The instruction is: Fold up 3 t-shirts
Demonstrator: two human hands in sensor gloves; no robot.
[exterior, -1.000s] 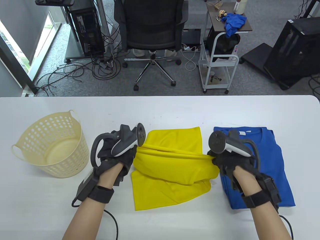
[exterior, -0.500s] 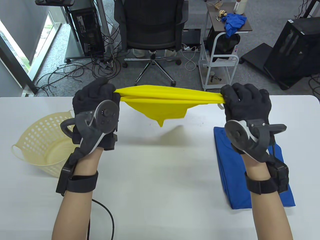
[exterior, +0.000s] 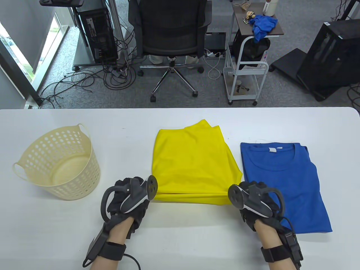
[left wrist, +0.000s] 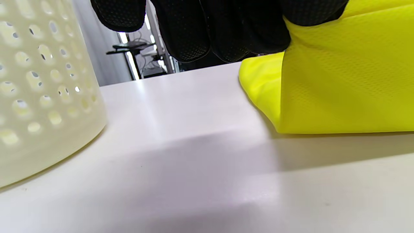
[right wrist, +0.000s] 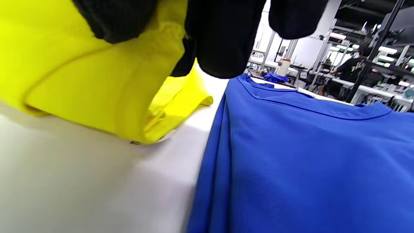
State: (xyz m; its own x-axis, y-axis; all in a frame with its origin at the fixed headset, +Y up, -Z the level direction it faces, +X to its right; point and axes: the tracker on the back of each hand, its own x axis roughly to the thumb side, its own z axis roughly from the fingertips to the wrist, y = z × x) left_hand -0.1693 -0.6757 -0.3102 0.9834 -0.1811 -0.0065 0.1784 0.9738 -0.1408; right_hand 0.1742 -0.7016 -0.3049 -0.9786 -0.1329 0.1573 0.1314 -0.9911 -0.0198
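The left fingers (left wrist: 194, 32) curl down at the top of the left wrist view, and they pinch the near left corner of the yellow shirt (exterior: 191, 163). The right fingers (right wrist: 223, 38) hang at the top of the right wrist view, and they are closed on the near right corner of the same shirt. So both hands are clenched on yellow cloth, not let go.

In the table view the left hand (exterior: 129, 197) is low and left of the middle. The right hand (exterior: 254, 201) is low and right of the middle. The folded edge of the yellow shirt runs between them, and the shirt lies flat in the middle of the white table (exterior: 180, 247).

I think the step in hand is laying the yellow shirt down after a fold. It looks like a neat square now. Next, the hands need to let go softly so the fold does not pull open, and maybe pat it flat.

The blue shirt (exterior: 284, 185) lies just to the right of the yellow one, close beside it. It looks partly folded, with its collar at the top. The right hand sits over its left edge. A cream basket (exterior: 25, 157) stands at the left of the table. I see only two shirts on the table.
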